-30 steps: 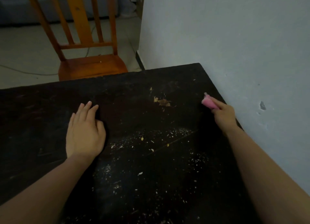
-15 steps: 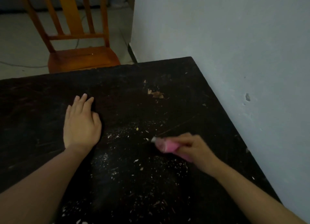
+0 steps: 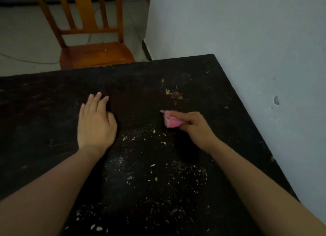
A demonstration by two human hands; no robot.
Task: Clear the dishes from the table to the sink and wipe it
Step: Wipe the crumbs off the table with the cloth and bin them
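Note:
A dark wooden table (image 3: 53, 98) fills most of the view. My right hand (image 3: 195, 128) grips a small pink cloth (image 3: 170, 120) and holds it against the tabletop near the middle. My left hand (image 3: 96, 124) lies flat on the table to the left, fingers straight, holding nothing. Pale crumbs (image 3: 141, 165) are scattered over the surface between my forearms and toward the near edge. A light brown stain (image 3: 174, 94) marks the wood beyond the cloth. No dishes are in view.
A pale wall (image 3: 247, 50) runs along the table's right edge. An orange wooden chair (image 3: 95, 54) stands on the tiled floor just past the far edge. A thin cable (image 3: 26, 60) lies on the floor at the left.
My right hand swept the pink cloth from the right edge by the wall toward me across the crumbs, then moved it back out to the middle. My left hand stayed flat in place.

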